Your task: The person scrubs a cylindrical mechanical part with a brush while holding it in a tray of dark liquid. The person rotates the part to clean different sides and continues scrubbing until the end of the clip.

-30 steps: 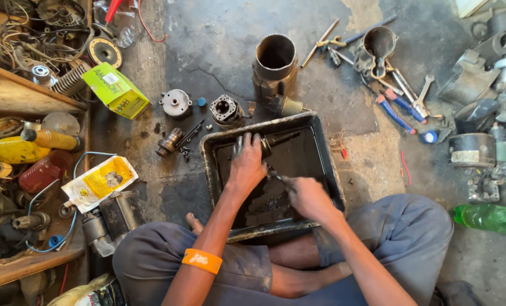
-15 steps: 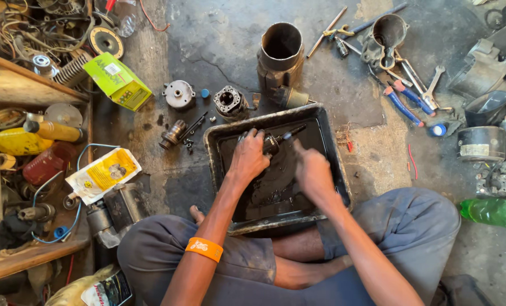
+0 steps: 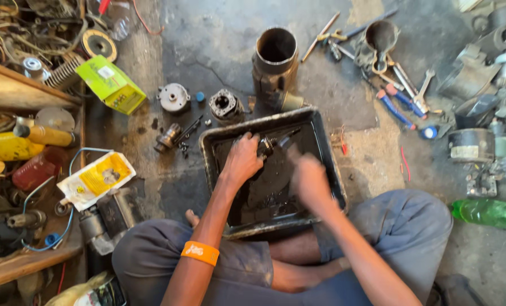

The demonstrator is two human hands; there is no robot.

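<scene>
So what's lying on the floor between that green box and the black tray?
In the head view, between the green box and the black tray lie a round silver motor cap, a small blue cap, a dark cylindrical part and a few loose bolts.

A concrete workshop floor (image 3: 219,51) littered with parts. A rusty metal cylinder (image 3: 274,56) stands upright, with a small round motor part (image 3: 226,106) and a grey end cap (image 3: 173,97) to its left. A green cardboard box (image 3: 111,85) lies further left. Spanners and blue-handled tools (image 3: 403,93) are scattered on the right, with a green plastic bottle (image 3: 485,212) below them.
</scene>
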